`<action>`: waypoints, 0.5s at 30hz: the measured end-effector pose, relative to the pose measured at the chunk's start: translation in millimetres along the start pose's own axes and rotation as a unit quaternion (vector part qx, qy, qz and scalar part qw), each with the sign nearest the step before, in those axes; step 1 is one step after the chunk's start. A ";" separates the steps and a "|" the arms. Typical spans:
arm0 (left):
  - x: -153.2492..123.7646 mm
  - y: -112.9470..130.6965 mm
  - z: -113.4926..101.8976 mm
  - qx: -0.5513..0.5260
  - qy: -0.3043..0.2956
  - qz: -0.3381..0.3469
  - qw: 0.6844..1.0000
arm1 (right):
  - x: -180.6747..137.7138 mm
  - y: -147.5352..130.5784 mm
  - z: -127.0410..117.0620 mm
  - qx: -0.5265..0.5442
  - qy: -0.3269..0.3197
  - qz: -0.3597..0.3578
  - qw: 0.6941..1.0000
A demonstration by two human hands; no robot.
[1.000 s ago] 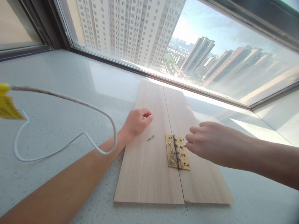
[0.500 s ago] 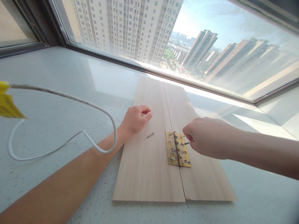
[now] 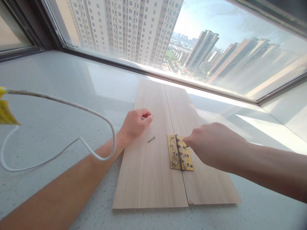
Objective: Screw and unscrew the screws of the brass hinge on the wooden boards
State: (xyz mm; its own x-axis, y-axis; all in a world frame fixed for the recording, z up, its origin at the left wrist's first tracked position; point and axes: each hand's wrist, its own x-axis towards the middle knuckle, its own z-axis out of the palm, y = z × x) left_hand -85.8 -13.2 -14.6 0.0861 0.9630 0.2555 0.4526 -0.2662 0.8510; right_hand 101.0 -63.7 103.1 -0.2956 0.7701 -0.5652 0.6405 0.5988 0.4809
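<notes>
A brass hinge (image 3: 170, 156) lies opened flat over the seam between two pale wooden boards (image 3: 148, 182). Several screws stand in its holes, some tilted. At the hinge's right leaf, my right hand (image 3: 208, 142) is closed in a fist around what looks like a screwdriver (image 3: 186, 147); only its thin metal shaft shows, and the palm hides the handle. My left hand (image 3: 137, 123) rests on the left board, fingers curled shut, with a small greyish bit showing inside that I cannot make out. Between that hand and the hinge lies a loose screw (image 3: 151, 139).
A white cable (image 3: 81, 110) with a yellow tag (image 3: 8, 111) loops in the air at left, passing in front of my left forearm. The boards lie on a speckled pale sill (image 3: 59, 134). Beyond them runs a dark window frame (image 3: 115, 65).
My right hand has turned a little, its knuckles rolling over the shaft at the hinge. The whole view has shifted slightly; my left hand, the loose screw and the boards keep their places.
</notes>
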 end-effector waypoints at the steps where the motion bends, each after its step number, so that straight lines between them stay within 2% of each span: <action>1: 0.1 -0.1 0.1 0.001 -0.001 0.001 1.000 | 1.4 -1.0 -1.1 0.033 -0.002 0.039 0.999; 4: 0.1 -0.2 0.1 0.001 -0.001 0.005 1.000 | 2.2 -1.1 -1.8 0.090 -0.012 0.102 0.991; 6: 0.0 -0.2 0.0 0.002 0.001 0.006 1.000 | -0.4 0.1 -0.2 0.082 0.004 0.084 0.993; 9: -0.3 -0.1 -0.2 0.000 -0.001 0.005 1.000 | -6.9 2.3 4.0 0.019 0.045 -0.014 0.999; 12: -0.2 0.0 -0.4 -0.004 -0.003 0.007 1.000 | -11.6 3.6 7.7 -0.075 0.076 -0.124 0.986; 15: 0.0 0.2 -0.5 -0.006 -0.003 0.006 1.000 | -11.7 1.2 8.0 -0.129 0.080 -0.180 0.972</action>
State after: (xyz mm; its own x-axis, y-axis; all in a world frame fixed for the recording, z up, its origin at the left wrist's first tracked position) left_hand -86.2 -13.3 -14.2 0.0959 0.9600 0.2629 0.4400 -0.2778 0.8539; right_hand 110.9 -73.8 104.9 -0.5878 0.5127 -0.6258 0.2818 0.8548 0.4357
